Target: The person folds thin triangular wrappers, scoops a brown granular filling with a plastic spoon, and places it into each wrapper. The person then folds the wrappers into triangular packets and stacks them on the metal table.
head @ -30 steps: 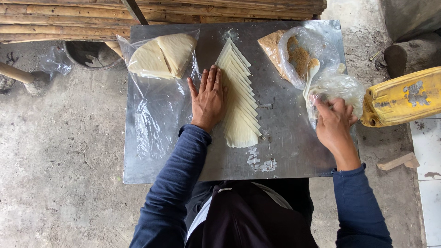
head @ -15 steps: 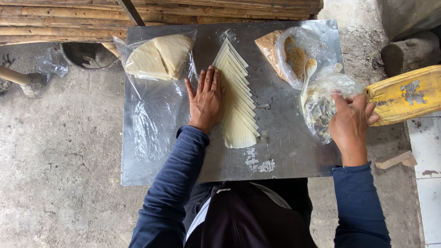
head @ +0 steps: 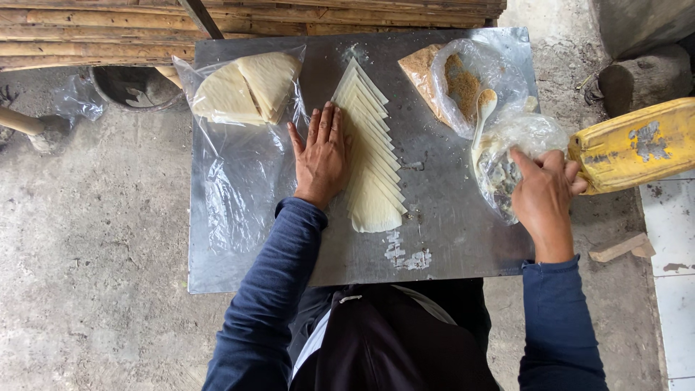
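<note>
A: Since there is only the head view, what does it show at the centre of the frame?

B: The left hand (head: 323,156) lies flat on the metal desk (head: 449,232), fingers (head: 318,127) spread narrow and straight, holding nothing. Its right edge touches a fanned row of pale wrappers (head: 373,166) that runs from the upper middle of the frame down to the centre. Part of the row's left edge is hidden under the hand.

A: And the right side?

B: The right hand (head: 543,199) grips the crumpled clear bag (head: 517,145) at the desk's right edge, fingers curled over the plastic. The bag holds something dark, but the wrinkled plastic blurs it too much to tell what. The fingertips are hidden behind the bag and the yellow container (head: 637,145), which is cut off at the right edge of the frame.

A: Anything above that?

B: An open bag of brown filling (head: 463,80) in the upper right, with a pale spoon (head: 481,116) lying on it. In the upper left, a plastic sheet (head: 232,195) carries folded pale dough pieces (head: 246,90). A dark bowl (head: 134,87) sits off the desk at the upper left, half hidden beneath bamboo poles (head: 87,32).

A: And the bottom?

B: Blue sleeves and a dark lap, cut off by the frame's lower edge.
</note>
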